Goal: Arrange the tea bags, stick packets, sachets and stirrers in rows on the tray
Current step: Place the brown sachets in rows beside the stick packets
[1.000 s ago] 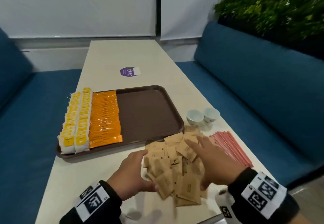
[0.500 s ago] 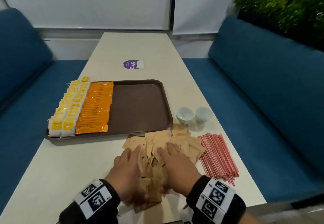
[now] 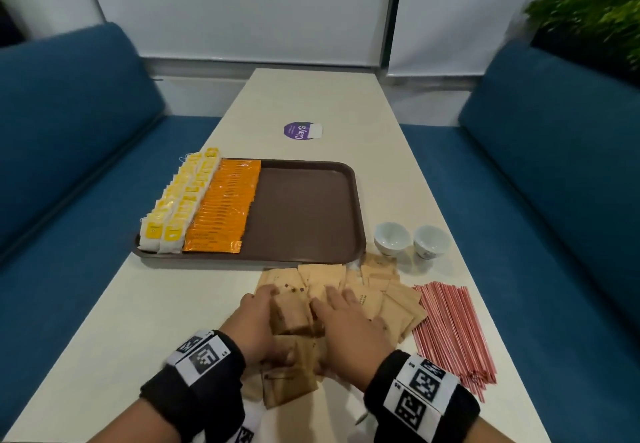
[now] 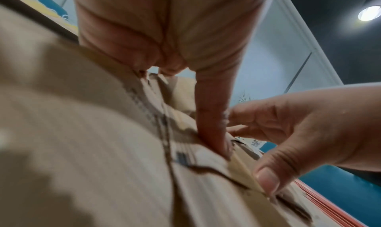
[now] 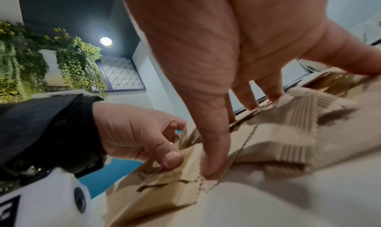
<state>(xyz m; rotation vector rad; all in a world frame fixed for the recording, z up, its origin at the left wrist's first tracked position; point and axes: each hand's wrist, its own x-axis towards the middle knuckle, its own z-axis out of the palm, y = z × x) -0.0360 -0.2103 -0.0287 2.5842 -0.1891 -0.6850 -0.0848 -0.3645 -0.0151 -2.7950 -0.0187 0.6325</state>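
Note:
A brown tray (image 3: 304,207) holds two rows of yellow tea bags (image 3: 180,207) and a row of orange stick packets (image 3: 225,207) along its left side. Loose brown paper sachets (image 3: 388,300) lie in a heap just in front of the tray. My left hand (image 3: 256,321) and right hand (image 3: 346,325) squeeze a bunch of these sachets (image 3: 292,314) between them, on the table. In the right wrist view both thumbs press on the bunch's near edge, and the left hand (image 5: 140,136) curls round it. Red stirrers (image 3: 450,328) lie in a bundle right of the heap.
Two small white cups (image 3: 391,241) (image 3: 431,245) stand right of the tray, behind the stirrers. A purple round sticker (image 3: 299,130) lies farther back on the table. Blue benches (image 3: 69,165) flank the table on both sides. The tray's right half is bare.
My hands have drawn together from a spread over the heap, gathering loose sachets into a bunch between them. The head view has swung to the left.

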